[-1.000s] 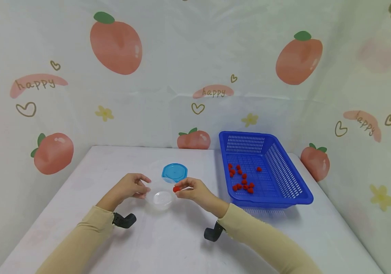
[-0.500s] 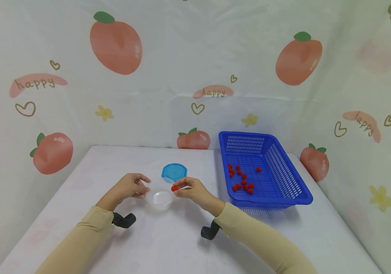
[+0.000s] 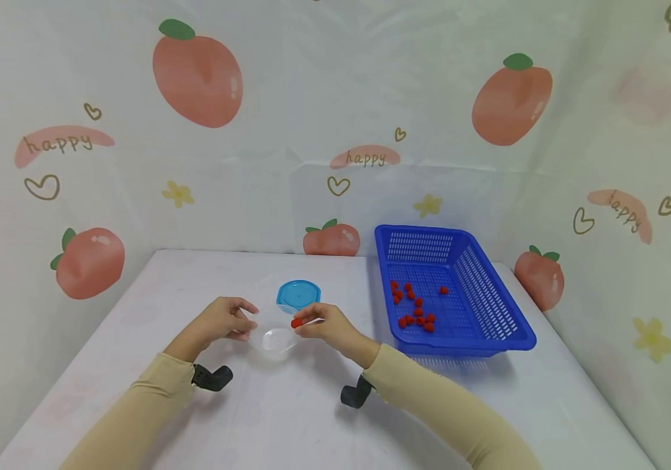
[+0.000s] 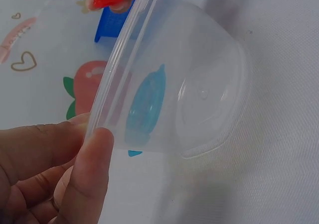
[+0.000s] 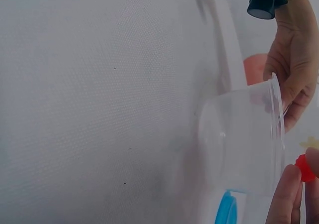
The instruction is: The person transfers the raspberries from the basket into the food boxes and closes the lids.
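Note:
My left hand (image 3: 222, 321) pinches the rim of a clear plastic bowl (image 3: 275, 341) between thumb and fingers. In the left wrist view the thumb lies against the outside of the bowl (image 4: 214, 59). My right hand (image 3: 335, 331) holds a small red berry (image 3: 296, 323) with a bumpy surface in its fingertips, at the right side of the bowl's rim. The right wrist view shows that berry (image 5: 304, 168) just beyond the bowl's mouth. Whether the bowl's base touches the table is unclear.
A blue plastic basket (image 3: 491, 287) with several more red berries (image 3: 420, 312) stands on the right of the white table (image 3: 288, 418). Behind the bowl lies a light blue lid (image 3: 298, 295). A printed cloth (image 3: 288, 130) hangs along the back and sides.
My right hand has moved slightly left with the berry, bringing it closer to the bowl's mouth. My left hand and the bowl have hardly moved.

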Motion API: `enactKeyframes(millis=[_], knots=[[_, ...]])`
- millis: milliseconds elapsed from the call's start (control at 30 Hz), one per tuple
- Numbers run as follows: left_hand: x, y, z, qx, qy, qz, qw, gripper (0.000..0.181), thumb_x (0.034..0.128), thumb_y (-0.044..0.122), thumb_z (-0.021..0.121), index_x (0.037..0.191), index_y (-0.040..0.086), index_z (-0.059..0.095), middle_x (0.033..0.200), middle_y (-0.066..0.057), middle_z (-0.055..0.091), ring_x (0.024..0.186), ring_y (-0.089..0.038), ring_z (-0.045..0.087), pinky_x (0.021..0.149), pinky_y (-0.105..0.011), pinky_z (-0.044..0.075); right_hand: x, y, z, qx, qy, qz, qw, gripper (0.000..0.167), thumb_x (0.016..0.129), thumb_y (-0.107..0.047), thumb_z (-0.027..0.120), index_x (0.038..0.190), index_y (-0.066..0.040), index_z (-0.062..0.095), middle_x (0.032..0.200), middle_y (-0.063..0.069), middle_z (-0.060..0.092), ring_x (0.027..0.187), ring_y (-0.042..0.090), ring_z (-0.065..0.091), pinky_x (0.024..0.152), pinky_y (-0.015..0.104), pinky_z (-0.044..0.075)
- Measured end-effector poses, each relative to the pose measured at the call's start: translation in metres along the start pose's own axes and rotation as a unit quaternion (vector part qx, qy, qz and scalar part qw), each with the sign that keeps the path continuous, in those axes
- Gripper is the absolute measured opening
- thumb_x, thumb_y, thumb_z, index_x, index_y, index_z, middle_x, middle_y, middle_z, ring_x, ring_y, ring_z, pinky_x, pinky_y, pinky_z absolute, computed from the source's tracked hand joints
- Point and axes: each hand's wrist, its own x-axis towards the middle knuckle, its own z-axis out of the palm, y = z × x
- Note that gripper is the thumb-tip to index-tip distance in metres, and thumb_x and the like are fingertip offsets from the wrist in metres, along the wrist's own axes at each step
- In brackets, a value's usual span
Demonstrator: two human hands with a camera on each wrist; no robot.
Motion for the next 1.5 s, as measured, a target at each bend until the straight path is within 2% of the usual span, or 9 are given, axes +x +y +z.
enactKeyframes(millis=[333, 567, 667, 833, 900, 1200, 1500], knots=[[0.0003, 0.0003, -0.0005, 0.001, -0.004, 0.001, 1.0, 0.043, 0.0855, 0.003, 0.07, 0.123, -0.01, 0.053, 0.079, -0.008, 0.061, 0.063, -0.012, 0.061, 0.063, -0.025, 0.058, 0.0032, 0.0023, 0.0012, -0.004, 0.008, 0.006, 0.9999, 0.026, 0.083, -0.007, 0.073, 0.106, 0.001, 0.066, 0.099, 0.01, 0.067, 0.085, 0.011, 0.058, 0.078, 0.024, 0.056], [0.0011, -0.0003, -0.0005, 0.004, -0.004, 0.003, 1.0, 0.043, 0.0855, 0.004, 0.07, 0.123, -0.01, 0.054, 0.08, -0.009, 0.061, 0.063, -0.013, 0.061, 0.063, -0.026, 0.058, 0.0037, 0.0012, 0.0014, -0.006, 0.008, 0.01, 0.9999, 0.026, 0.084, -0.008, 0.073, 0.108, 0.0, 0.067, 0.101, 0.012, 0.068, 0.085, 0.011, 0.059, 0.079, 0.025, 0.056], [0.0017, -0.0006, -0.0006, 0.002, -0.003, 0.001, 1.0, 0.043, 0.0855, 0.003, 0.07, 0.123, -0.009, 0.054, 0.079, -0.008, 0.061, 0.063, -0.013, 0.061, 0.063, -0.026, 0.058, -0.0009, -0.0062, 0.0017, -0.009, 0.003, 0.014, 0.9999, 0.027, 0.085, -0.006, 0.071, 0.109, 0.003, 0.065, 0.103, 0.016, 0.067, 0.085, 0.011, 0.058, 0.079, 0.025, 0.056], [0.0016, -0.0006, -0.0005, 0.0, -0.004, 0.001, 1.0, 0.042, 0.0858, 0.002, 0.069, 0.123, -0.01, 0.053, 0.079, -0.008, 0.06, 0.062, -0.013, 0.061, 0.064, -0.026, 0.058, -0.0012, -0.0069, 0.0022, -0.01, 0.004, 0.02, 0.9997, 0.03, 0.085, -0.004, 0.07, 0.112, 0.006, 0.063, 0.097, 0.011, 0.065, 0.085, 0.012, 0.058, 0.079, 0.024, 0.055], [0.0014, -0.0007, -0.0004, 0.001, -0.003, 0.001, 1.0, 0.042, 0.0859, 0.002, 0.069, 0.123, -0.009, 0.054, 0.079, -0.008, 0.06, 0.062, -0.013, 0.061, 0.064, -0.026, 0.058, 0.0027, -0.0006, 0.0018, -0.008, 0.007, 0.022, 0.9997, 0.031, 0.084, -0.006, 0.072, 0.112, 0.005, 0.063, 0.095, 0.006, 0.064, 0.085, 0.012, 0.058, 0.079, 0.023, 0.055], [0.002, -0.0011, -0.0003, 0.001, -0.005, -0.005, 1.0, 0.042, 0.0858, 0.003, 0.07, 0.123, -0.009, 0.054, 0.077, -0.008, 0.061, 0.062, -0.014, 0.061, 0.064, -0.026, 0.058, 0.0002, -0.0024, 0.0017, -0.006, 0.01, 0.018, 0.9998, 0.031, 0.084, -0.006, 0.072, 0.111, 0.005, 0.064, 0.097, 0.009, 0.065, 0.083, 0.013, 0.058, 0.079, 0.025, 0.055], [0.0021, -0.0016, -0.0001, 0.007, -0.005, -0.008, 0.9999, 0.043, 0.0863, 0.005, 0.07, 0.123, -0.008, 0.053, 0.079, -0.009, 0.06, 0.063, -0.014, 0.061, 0.065, -0.026, 0.058, 0.0021, -0.0021, 0.0014, -0.013, 0.008, 0.028, 0.9995, 0.029, 0.085, -0.007, 0.072, 0.111, 0.002, 0.065, 0.096, 0.007, 0.065, 0.086, 0.012, 0.058, 0.08, 0.024, 0.054]])
